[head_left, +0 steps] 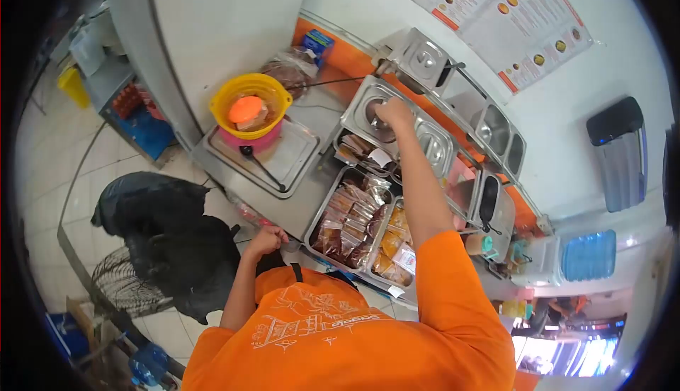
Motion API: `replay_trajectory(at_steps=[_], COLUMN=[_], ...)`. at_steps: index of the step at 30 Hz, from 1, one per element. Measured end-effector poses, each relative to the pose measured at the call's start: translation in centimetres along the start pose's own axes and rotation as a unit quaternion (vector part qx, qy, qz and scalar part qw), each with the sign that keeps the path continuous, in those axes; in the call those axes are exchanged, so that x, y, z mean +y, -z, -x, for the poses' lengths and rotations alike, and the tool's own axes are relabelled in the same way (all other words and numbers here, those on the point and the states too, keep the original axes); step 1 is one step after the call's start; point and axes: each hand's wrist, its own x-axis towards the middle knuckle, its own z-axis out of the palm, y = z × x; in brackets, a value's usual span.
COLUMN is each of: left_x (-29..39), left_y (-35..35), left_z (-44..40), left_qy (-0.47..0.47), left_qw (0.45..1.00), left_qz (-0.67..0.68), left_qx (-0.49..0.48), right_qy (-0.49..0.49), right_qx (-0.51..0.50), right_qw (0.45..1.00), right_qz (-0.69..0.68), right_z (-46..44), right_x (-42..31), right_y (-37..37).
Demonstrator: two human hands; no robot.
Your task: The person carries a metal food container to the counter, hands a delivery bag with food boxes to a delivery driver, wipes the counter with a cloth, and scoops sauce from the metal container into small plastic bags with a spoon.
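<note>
My right hand [395, 112] reaches to the back of the counter, its fingers closed at the handle of a steel pan lid [363, 105]. The lid lies over a pan. Beside it sits a second steel lid [433, 143]. In front of them, a tray of dark packets [350, 214] and a tray of yellow packets [392, 246] stand at the counter's near edge. My left hand [266, 241] is curled closed by that edge, left of the dark packets. Whatever its fingers may hold is hidden.
A yellow colander [243, 131] with an orange item stands on a steel tray [301, 151], beside a black ladle [263, 169]. Bagged food [290, 72] lies behind. Black bags [170, 239] and a wire fan guard [127, 285] are on the floor at left.
</note>
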Motion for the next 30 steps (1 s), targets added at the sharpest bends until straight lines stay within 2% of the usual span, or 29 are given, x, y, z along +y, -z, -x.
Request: replay_trajectory(at_steps=[2, 4, 5, 7, 9, 11, 13, 14, 16, 20, 26, 30], left_x=[0.7, 2.2, 2.4, 2.6, 4.0, 5.2, 5.0, 5.7, 7.9, 9.6, 10.9, 10.9], left_y=[0.2, 0.3, 0.5, 0.4, 0.7, 1.5, 2.3, 2.4, 2.3, 2.6, 1.6, 0.1], left_z=[-1.7, -2.4, -3.1, -3.8, -3.7, -3.6, -4.0, -3.8, -2.8, -3.6, -5.1, -5.0], left_qy=[0.007, 0.065, 0.059, 0.073, 0.083, 0.066, 0.058, 0.053, 0.011, -0.018, 0.007, 0.013], left_qw=[0.999, 0.997, 0.995, 0.990, 0.986, 0.982, 0.960, 0.961, 0.961, 0.951, 0.942, 0.936], left_qz=[0.010, -0.001, -0.017, -0.027, -0.015, 0.011, 0.078, 0.075, 0.101, 0.108, 0.134, 0.147], left_qx=[-0.049, -0.047, -0.085, -0.118, -0.144, -0.175, -0.262, -0.261, -0.259, -0.291, -0.307, -0.320], right_qy=[-0.017, 0.011, 0.000, 0.038, 0.021, 0.022, -0.114, -0.111, -0.030, -0.038, -0.063, -0.002], right_qx=[-0.026, -0.082, -0.075, -0.032, 0.083, 0.194, 0.267, 0.272, 0.321, 0.295, 0.157, 0.207], right_qw=[1.000, 0.997, 0.997, 0.996, 0.996, 0.977, 0.956, 0.955, 0.946, 0.955, 0.985, 0.973], right_qz=[0.005, -0.007, -0.003, 0.072, -0.033, -0.091, -0.045, -0.047, -0.033, -0.002, 0.037, 0.104], right_z=[-0.8, -0.1, 0.2, 1.2, 2.4, -0.1, -4.6, -5.5, -5.8, -5.1, -10.5, -10.9], right_x=[0.7, 0.0, -0.1, -0.7, -2.2, 0.1, 4.5, 6.3, 7.6, 2.8, 1.8, 1.3], right_y=[0.2, 1.8, 2.4, 4.1, 9.1, 13.7, 15.9, 15.4, 14.5, 12.5, 11.6, 12.0])
